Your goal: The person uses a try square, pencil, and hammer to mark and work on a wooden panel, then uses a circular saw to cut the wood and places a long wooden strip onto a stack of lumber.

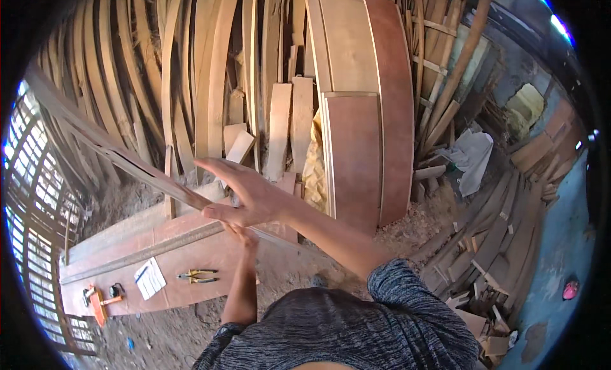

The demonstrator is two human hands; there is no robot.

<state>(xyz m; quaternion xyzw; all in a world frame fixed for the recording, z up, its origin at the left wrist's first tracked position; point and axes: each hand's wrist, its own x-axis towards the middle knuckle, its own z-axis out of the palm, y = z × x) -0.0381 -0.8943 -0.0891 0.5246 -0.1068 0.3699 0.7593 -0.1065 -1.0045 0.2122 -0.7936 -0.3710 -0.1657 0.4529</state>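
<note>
A long, weathered wooden plank point(137, 164) with a dark crack along it slants from the upper left down to my hands. My left hand point(242, 235) is closed round its near end from below; the plank and my other hand partly cover those fingers. Just above that end, my right hand point(251, 195) is open, its fingers stretched out and its thumb at the plank's edge. Under the plank, reddish plywood sheets point(184, 271) lie low, with a long grey strip point(149, 248) across them.
On the plywood lie pliers point(198, 276), a written sheet of paper point(150, 279) and an orange tool point(97, 306). Many boards point(219, 71) lean at the back beside tall panels point(353, 153). Timber point(496, 236) is piled at right by a blue wall point(554, 262). A lattice point(38, 217) stands at left.
</note>
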